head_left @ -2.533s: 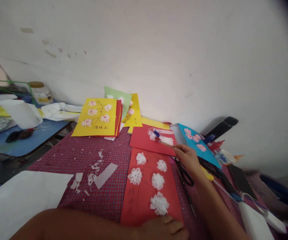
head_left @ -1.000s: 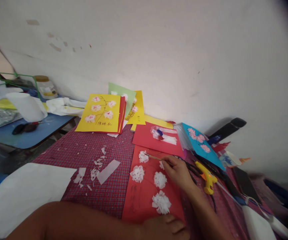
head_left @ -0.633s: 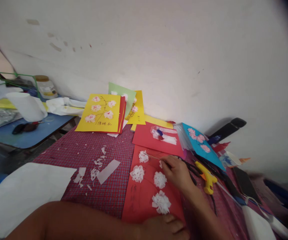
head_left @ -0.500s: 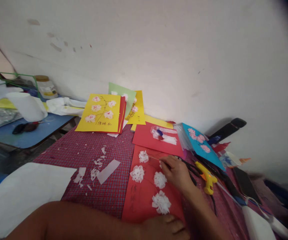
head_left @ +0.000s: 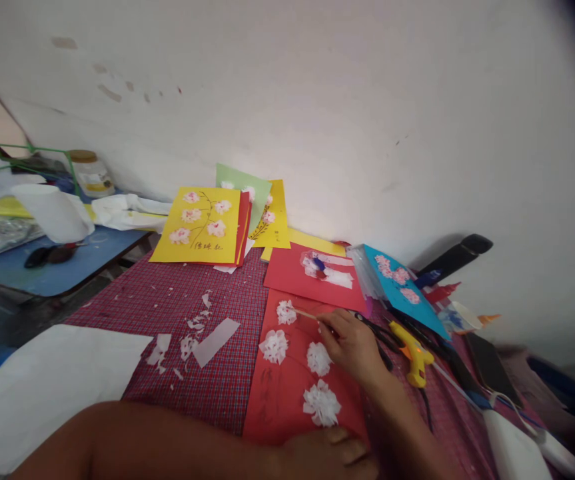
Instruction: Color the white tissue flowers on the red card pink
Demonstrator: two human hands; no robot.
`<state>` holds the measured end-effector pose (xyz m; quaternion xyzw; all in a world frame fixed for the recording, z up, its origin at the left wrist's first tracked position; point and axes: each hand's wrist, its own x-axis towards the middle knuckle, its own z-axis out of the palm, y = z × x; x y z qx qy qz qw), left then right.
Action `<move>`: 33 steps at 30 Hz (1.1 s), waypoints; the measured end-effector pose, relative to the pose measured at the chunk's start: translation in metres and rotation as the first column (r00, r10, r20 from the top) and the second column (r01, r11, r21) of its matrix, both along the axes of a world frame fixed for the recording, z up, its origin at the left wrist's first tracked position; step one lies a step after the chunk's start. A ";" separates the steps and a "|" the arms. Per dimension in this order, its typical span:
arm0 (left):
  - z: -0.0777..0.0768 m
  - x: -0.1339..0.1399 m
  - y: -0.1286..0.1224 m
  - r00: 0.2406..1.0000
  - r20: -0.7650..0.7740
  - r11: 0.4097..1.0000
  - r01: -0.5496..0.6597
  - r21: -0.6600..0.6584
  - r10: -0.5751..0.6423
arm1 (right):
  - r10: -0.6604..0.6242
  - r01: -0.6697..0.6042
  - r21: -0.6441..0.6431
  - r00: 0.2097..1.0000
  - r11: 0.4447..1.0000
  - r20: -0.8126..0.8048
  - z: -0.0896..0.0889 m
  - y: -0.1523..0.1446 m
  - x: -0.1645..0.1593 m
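Observation:
My right hand [head_left: 350,340] pinches a thin light-brown stick [head_left: 307,313]. Its tip touches the upper left white paper flower [head_left: 286,312] on a red sheet [head_left: 290,373]. More white flowers [head_left: 320,359] and faint dark writing show on this sheet, and part of one is covered by my right fingers. Across the sheet's near end lies my left hand [head_left: 327,455], palm down, fingers resting flat on the paper.
To the right are a yellow glue gun [head_left: 417,360], a paper cup [head_left: 462,317] and a blue flower card [head_left: 402,283]. Ahead lies a red sheet with a paint-stained plastic piece [head_left: 317,265]. Yellow flower cards [head_left: 202,227], paper scraps [head_left: 217,341] and white paper [head_left: 57,387] are left.
The stick in my right hand shows more clearly, its tip at the upper left flower. My left hand stays in place on the red sheet.

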<state>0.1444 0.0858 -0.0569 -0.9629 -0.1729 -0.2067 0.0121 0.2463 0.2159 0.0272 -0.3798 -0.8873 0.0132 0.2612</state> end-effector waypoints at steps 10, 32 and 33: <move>0.002 0.000 -0.001 1.000 0.004 1.000 -0.003 0.018 0.003 | 0.001 -0.001 -0.007 1.000 1.000 -0.014 0.002 -0.002 0.000; 0.001 -0.001 -0.001 1.000 0.015 1.000 -0.008 0.016 0.008 | 0.040 -0.041 -0.028 0.998 0.999 -0.045 0.006 -0.005 0.004; 0.001 -0.001 -0.001 1.000 0.010 1.000 -0.009 0.016 0.008 | 0.039 -0.040 -0.015 0.998 0.999 -0.049 0.006 -0.005 0.004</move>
